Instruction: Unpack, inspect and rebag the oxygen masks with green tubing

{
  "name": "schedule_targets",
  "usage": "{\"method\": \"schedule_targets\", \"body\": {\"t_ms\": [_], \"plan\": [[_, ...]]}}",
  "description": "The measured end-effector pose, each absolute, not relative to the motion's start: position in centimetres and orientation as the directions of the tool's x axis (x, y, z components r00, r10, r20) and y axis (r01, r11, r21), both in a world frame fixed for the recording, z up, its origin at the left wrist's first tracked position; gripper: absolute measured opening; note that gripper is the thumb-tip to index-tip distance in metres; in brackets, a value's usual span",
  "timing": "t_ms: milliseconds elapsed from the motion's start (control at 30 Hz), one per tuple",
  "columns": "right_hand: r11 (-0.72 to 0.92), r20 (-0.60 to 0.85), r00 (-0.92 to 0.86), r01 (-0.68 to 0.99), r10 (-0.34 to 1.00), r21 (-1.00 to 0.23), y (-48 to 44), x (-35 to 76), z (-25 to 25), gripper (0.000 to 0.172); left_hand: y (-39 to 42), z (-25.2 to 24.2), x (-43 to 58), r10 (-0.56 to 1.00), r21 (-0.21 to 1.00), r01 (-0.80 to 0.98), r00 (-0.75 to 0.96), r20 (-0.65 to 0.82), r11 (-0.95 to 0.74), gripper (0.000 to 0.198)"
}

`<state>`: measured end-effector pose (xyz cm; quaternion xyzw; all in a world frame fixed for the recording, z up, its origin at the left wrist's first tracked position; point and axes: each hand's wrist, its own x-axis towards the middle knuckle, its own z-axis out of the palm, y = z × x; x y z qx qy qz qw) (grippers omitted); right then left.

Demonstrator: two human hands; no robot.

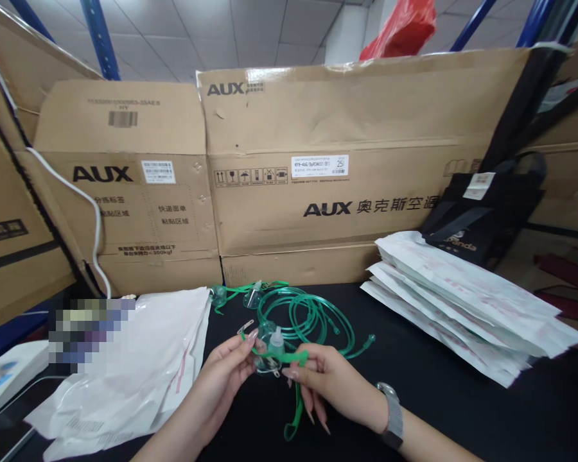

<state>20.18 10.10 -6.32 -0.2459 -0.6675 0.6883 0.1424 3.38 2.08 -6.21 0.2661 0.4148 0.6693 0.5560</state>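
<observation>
My left hand (228, 369) pinches one end of a green elastic strap (295, 410), close to a small metal nose clip (246, 326). The strap runs across to my right hand (328, 377), whose thumb and fingers are closed on it, and its loose end hangs below. Between and just behind my hands is a clear plastic breathing mask (266, 366) with a whitish nozzle (277, 340), partly hidden by the strap and fingers. Coiled green tubing (308, 314) lies on the black table beyond. Another clear mask (252, 296) with a green strap sits behind the coil.
Flat white packages (173, 327) lie at left, beside a white device (17, 366). A stack of white paper packets (453, 301) stands at right, before a black bag (481, 212). Large cardboard boxes (279, 224) wall off the back of the black table (414, 398).
</observation>
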Motion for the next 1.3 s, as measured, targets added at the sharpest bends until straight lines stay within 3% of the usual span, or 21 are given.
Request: {"method": "schedule_targets", "body": {"t_ms": [100, 300, 533, 700, 933, 1067, 1300], "plan": [[-0.148, -0.112, -0.811, 0.032, 0.575, -0.988, 10.4, 20.4, -5.9, 0.031, 2.4, -6.1, 2.6, 0.925, 0.795, -0.597, -0.353, -0.139, -0.108, 0.01], [-0.241, 0.128, -0.667, -0.433, 0.734, -0.868, 11.1, 21.3, -3.8, 0.033, 2.7, -6.0, 2.2, 0.863, 0.712, -0.671, -0.468, -0.187, -0.209, 0.018], [-0.401, 0.013, -0.5, -0.709, 0.866, -0.58, 15.7, 23.5, -4.0, 0.022, 2.9, -6.4, 2.4, 0.828, 0.697, -0.692, -0.494, -0.266, -0.189, 0.019], [-0.276, 0.012, -0.36, -0.735, 0.933, -0.619, 18.2, 25.2, -3.9, 0.023, 3.1, -6.5, 1.9, 0.816, 0.699, -0.686, -0.512, -0.268, -0.202, 0.019], [-0.219, -0.11, -0.201, -0.672, 0.973, -0.708, 19.1, 26.1, -3.6, 0.025, 3.1, -7.1, 1.6, 0.799, 0.696, -0.696, -0.515, -0.31, -0.179, 0.019], [-0.164, -0.091, -0.144, -0.662, 0.985, -0.731, 19.4, 26.3, -3.6, 0.025, 3.0, -7.4, 1.1, 0.763, 0.661, -0.724, -0.537, -0.361, -0.197, 0.019], [-0.08, -0.072, -0.037, -0.634, 0.997, -0.769, 19.8, 26.5, -3.4, 0.022, 2.8, -7.1, 1.6, 0.817, 0.631, -0.751, -0.481, -0.319, -0.196, 0.018]]}}
